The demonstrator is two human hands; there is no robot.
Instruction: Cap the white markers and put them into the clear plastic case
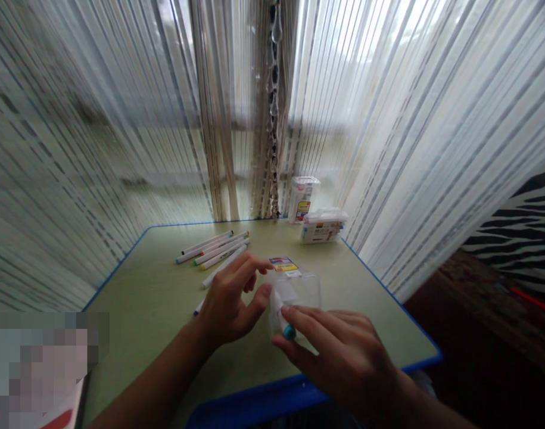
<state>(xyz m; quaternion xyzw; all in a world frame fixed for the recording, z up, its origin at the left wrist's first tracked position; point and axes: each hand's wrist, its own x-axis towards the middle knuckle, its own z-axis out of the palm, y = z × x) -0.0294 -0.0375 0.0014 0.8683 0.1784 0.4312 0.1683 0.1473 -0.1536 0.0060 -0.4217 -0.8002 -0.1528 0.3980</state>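
Blue trim [254, 398] runs round the pale green worktop [138, 304], and a clear plastic box [308, 292] lies on it, a bit right of the middle and nearer the front edge than the back. The right hand [348, 342] pinches a white marker [289, 331] with a teal end between thumb and fingers, at the near end of the box. The left hand [230, 295] is half open and holds nothing, with its thumb and first finger apart beside the box's left side; I can't tell if the tips touch it. A bright sticker [285, 266] is on the far end of the box. More white markers [223, 256] lie in a loose bunch toward the back left corner. Near the back right corner, a tall box [304, 199] stands up by a low box [322, 232]. Stringy curtains [388, 119] hang behind the back edge.
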